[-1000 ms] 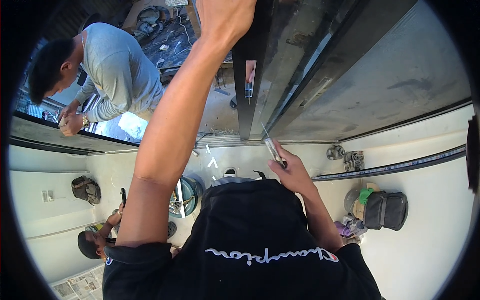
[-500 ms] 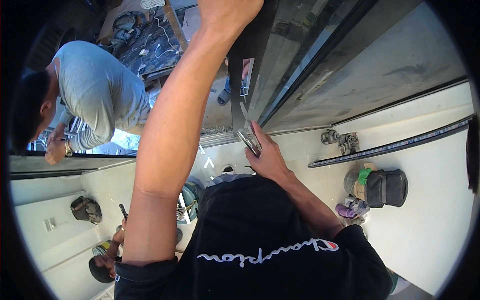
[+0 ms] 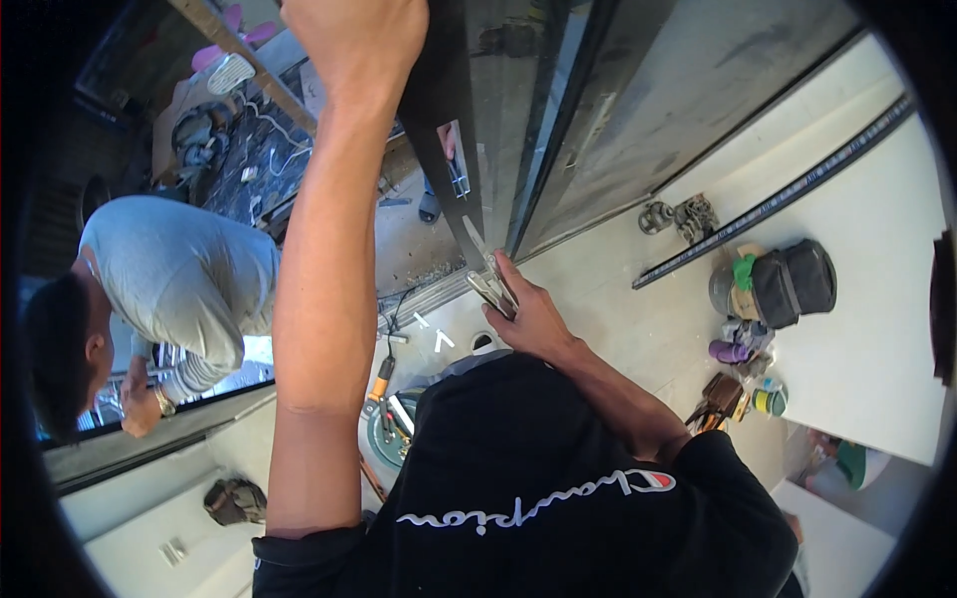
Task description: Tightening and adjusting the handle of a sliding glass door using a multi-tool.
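My right hand grips a metal multitool, its handles spread and a long flat blade pointing up at a dark door frame. The blade tip is just below a rectangular cutout in that frame. Through the cutout show a bit of someone's hand and a shiny metal piece. My left arm reaches up, and my left hand is at the frame's upper left side; its fingers are hidden or cut off by the picture's top edge.
Beyond the frame at left, a person in a grey shirt bends forward. A long dark strip leans at right, near a black bag. An orange-handled tool and a green round container are on the floor.
The whole view has turned and shifted, so the door frame and my left hand appear farther left. The multitool stays in my right hand, its blade still near the cutout.
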Available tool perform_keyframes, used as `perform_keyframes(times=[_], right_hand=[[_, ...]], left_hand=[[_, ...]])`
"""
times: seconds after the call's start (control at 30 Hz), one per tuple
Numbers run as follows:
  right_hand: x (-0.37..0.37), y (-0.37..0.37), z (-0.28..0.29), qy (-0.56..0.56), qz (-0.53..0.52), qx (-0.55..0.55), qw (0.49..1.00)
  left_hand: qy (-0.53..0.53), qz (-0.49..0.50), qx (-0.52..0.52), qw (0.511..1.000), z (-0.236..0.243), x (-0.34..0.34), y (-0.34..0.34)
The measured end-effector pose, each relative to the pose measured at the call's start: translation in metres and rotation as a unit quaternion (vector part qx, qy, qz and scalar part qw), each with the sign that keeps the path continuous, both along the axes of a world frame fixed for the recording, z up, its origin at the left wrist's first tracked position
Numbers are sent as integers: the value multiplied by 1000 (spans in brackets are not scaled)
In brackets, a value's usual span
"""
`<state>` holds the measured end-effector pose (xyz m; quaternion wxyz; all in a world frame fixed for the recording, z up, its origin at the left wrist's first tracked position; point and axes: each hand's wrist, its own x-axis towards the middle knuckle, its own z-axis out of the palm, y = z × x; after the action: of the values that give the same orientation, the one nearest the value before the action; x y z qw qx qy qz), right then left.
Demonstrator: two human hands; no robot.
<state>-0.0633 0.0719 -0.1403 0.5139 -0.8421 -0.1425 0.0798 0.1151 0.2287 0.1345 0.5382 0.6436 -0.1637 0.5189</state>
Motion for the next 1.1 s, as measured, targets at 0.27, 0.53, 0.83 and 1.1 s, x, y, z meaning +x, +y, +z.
perform_keyframes(times=[0.27,0.53,0.83,1.1], right_hand=[[-25,2,0,-10,-67,-10,998],[-46,0,2,71,-129,22,989],[-47,-23,3,127,-180,86,972],[-37,-64,3,158,-191,131,960]], left_hand=[[-39,6,36,999,-4,4,4],[34,-30,18,999,-3,6,7],[4,60,10,998,-6,8,5],[30,98,17,995,-2,0,-3]])
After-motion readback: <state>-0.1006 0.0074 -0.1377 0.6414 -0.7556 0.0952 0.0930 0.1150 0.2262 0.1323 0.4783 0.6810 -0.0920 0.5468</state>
